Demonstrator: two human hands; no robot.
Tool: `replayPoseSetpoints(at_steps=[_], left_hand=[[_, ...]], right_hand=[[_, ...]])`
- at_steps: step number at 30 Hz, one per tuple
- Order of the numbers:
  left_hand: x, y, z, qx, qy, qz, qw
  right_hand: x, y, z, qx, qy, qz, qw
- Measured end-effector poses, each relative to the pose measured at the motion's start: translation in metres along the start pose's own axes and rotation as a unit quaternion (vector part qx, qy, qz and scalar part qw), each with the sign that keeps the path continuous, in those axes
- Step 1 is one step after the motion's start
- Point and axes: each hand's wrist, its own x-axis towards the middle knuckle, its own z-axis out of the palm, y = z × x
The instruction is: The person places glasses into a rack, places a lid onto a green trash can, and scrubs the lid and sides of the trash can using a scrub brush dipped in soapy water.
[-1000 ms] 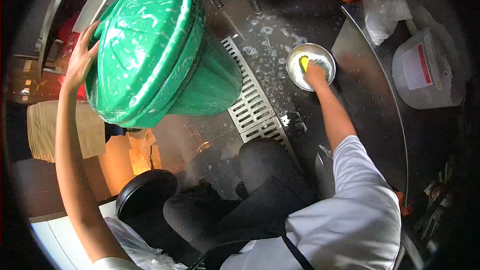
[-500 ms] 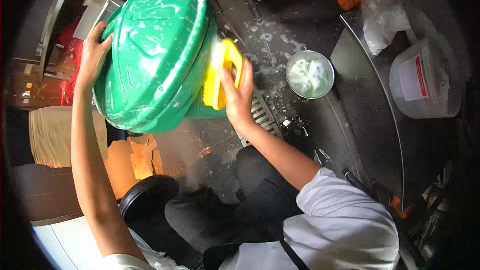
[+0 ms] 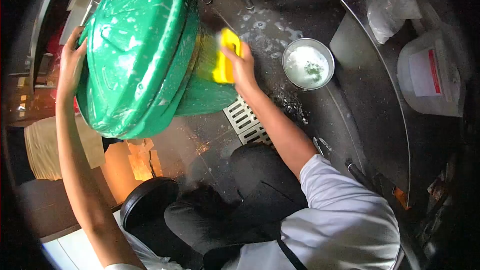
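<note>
A large green plastic bin with a domed lid, streaked with white suds, is tilted on its side in front of me. My left hand is closed on the edge of the lid at its left. In my right hand is a yellow scrub brush, gripped by its handle. The brush is against or just beside the bin's lower wall; its bristles are blurred. To the right, a round metal bowl on the floor holds foamy white water.
Suds lie on the dark wet floor. A floor drain grate is beneath my right forearm. On the right, a curved dark ledge holds a clear plastic bag and a labelled translucent tub. Torn cardboard lies at left.
The green bin has shifted left and slightly tipped, my left hand moving with it. My right hand and the brush have moved a little up along its lower wall. More of the drain grate shows.
</note>
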Motion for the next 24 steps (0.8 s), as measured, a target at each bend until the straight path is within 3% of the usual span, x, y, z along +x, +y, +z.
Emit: replayPoseSetpoints(at_steps=[1, 3, 4, 5, 6, 7, 9, 11, 12, 13, 15, 17, 20, 21, 23, 24], left_hand=[[-0.002, 0.001, -0.003, -0.008, -0.016, -0.004, 1.0], [-0.005, 0.016, 0.0, 0.005, -0.042, -0.036, 0.998], [-0.01, 0.012, -0.004, -0.008, -0.038, -0.031, 0.999], [-0.01, 0.008, -0.007, -0.021, -0.03, -0.024, 0.999], [-0.009, 0.007, -0.008, -0.014, -0.033, -0.031, 0.999], [-0.008, 0.006, -0.01, -0.005, -0.037, -0.04, 0.999], [-0.013, 0.006, -0.011, 0.013, -0.027, -0.048, 0.998], [-0.01, 0.006, -0.007, 0.032, 0.009, -0.042, 0.999], [-0.009, 0.01, -0.009, 0.079, 0.006, -0.061, 0.995], [-0.006, 0.001, -0.009, 0.043, 0.009, -0.052, 0.998], [0.002, -0.015, -0.014, 0.094, 0.02, -0.079, 0.992], [0.0, -0.008, -0.011, 0.148, 0.04, -0.08, 0.985], [0.004, -0.009, -0.01, 0.205, 0.059, -0.098, 0.972], [0.006, -0.01, -0.01, 0.219, 0.064, -0.105, 0.968], [0.007, -0.005, -0.01, 0.237, 0.058, -0.116, 0.963], [0.009, -0.002, -0.008, 0.244, 0.056, -0.12, 0.961]], right_hand=[[-0.011, -0.038, 0.027, 0.015, -0.033, -0.073, 0.997], [-0.009, -0.057, 0.042, 0.002, -0.057, -0.079, 0.995], [-0.007, -0.049, 0.036, 0.061, -0.059, -0.074, 0.994], [0.008, -0.009, 0.015, 0.099, -0.054, -0.038, 0.993], [0.013, 0.025, -0.015, 0.047, -0.024, -0.007, 0.999], [0.023, 0.087, -0.051, -0.025, 0.029, -0.02, 0.999], [0.034, 0.24, -0.137, -0.113, 0.117, 0.048, 0.985], [0.004, 0.217, -0.102, -0.083, 0.178, 0.039, 0.98], [-0.005, 0.171, -0.074, -0.064, 0.125, 0.05, 0.989], [-0.021, 0.105, -0.04, -0.046, 0.077, 0.064, 0.994], [-0.049, 0.006, 0.032, -0.003, 0.005, -0.034, 0.999], [-0.053, -0.054, 0.075, 0.094, -0.047, -0.071, 0.992], [-0.03, -0.045, 0.059, 0.118, -0.089, -0.06, 0.987], [-0.038, -0.021, 0.045, 0.033, -0.059, -0.058, 0.996], [-0.033, 0.057, 0.001, 0.038, 0.017, -0.012, 0.999], [-0.027, 0.054, -0.006, 0.037, 0.029, 0.034, 0.998]])
